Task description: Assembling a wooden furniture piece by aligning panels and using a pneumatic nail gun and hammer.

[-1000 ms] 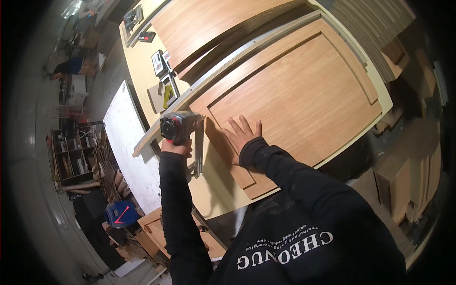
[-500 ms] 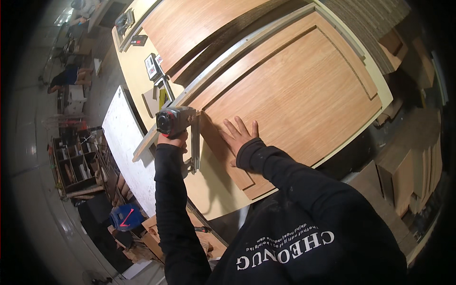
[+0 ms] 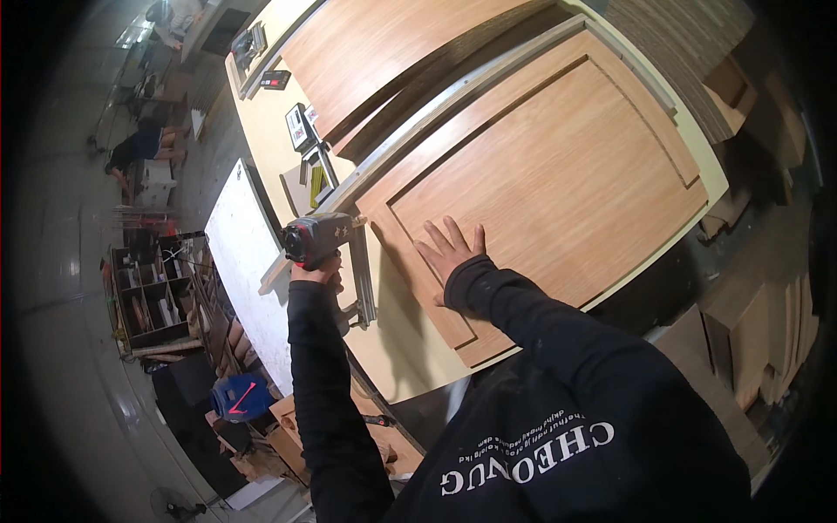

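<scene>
My left hand (image 3: pixel 318 271) is wrapped around the handle of a nail gun (image 3: pixel 328 237), dark grey with a red-trimmed black end cap. Its nose meets or lies very close to the left edge of a framed wooden door panel (image 3: pixel 558 166); exact contact cannot be told. The gun's long magazine (image 3: pixel 362 283) points back toward me. My right hand (image 3: pixel 450 253) lies flat on the panel near its left end, fingers spread, holding nothing. A groove outlines the panel's inner field. Under the panel is a pale yellow worktable (image 3: pixel 418 349).
A long wooden strip (image 3: pixel 471 87) runs along the panel's far edge, with another wooden panel (image 3: pixel 384 52) beyond. Small boxes (image 3: pixel 301 128) sit at the table's far left. A white board (image 3: pixel 244 261) stands left. Stacked boards (image 3: pixel 750 314) are at right. Another person (image 3: pixel 144 148) bends far left.
The whole view has shifted slightly, so the table and panel appear farther right and lower. The nail gun sits slightly farther left against the panel; my right hand stays flat on it.
</scene>
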Demonstrator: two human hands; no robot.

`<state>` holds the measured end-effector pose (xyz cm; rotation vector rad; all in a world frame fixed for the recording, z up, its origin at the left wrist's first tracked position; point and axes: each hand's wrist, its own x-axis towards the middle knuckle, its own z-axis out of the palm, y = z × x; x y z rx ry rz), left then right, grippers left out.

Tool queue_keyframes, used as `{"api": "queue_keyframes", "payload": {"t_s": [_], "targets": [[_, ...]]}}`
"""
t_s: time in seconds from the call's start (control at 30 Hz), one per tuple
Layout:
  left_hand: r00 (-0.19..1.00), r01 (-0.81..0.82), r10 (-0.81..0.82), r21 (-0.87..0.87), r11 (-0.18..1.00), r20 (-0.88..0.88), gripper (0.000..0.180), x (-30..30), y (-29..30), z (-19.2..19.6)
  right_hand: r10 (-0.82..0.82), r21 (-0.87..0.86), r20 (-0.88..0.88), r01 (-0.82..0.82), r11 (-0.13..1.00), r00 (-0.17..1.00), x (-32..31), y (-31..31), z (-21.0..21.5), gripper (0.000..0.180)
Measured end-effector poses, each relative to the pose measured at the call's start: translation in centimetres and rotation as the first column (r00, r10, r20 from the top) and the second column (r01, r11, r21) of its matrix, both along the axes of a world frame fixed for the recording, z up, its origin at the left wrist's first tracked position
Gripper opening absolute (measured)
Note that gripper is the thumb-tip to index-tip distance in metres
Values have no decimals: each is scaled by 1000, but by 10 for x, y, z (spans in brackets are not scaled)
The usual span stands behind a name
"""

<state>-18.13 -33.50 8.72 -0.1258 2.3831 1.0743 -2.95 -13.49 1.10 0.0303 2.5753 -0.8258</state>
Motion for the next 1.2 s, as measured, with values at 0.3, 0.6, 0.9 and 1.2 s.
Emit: {"api": "queue_keyframes", "payload": {"t_s": [0.3, 0.6, 0.9, 1.2], "targets": [[999, 24, -21, -91, 996, 34, 19, -1, 0, -7, 17, 18, -9, -17, 1000, 1000, -1, -4, 4, 93], [997, -67, 64, 62, 996, 41, 16, 5, 1, 0, 21, 10, 5, -21, 1000, 1000, 0, -3, 7, 93], [993, -114, 112, 53, 992, 46, 16, -8, 0, -13, 10, -1, -5, -10, 1000, 1000, -2, -2, 2, 95], [996, -81, 82, -25, 996, 42, 15, -1, 11, -1, 2, 9, -35, -1, 1000, 999, 1, -3, 2, 95]]}}
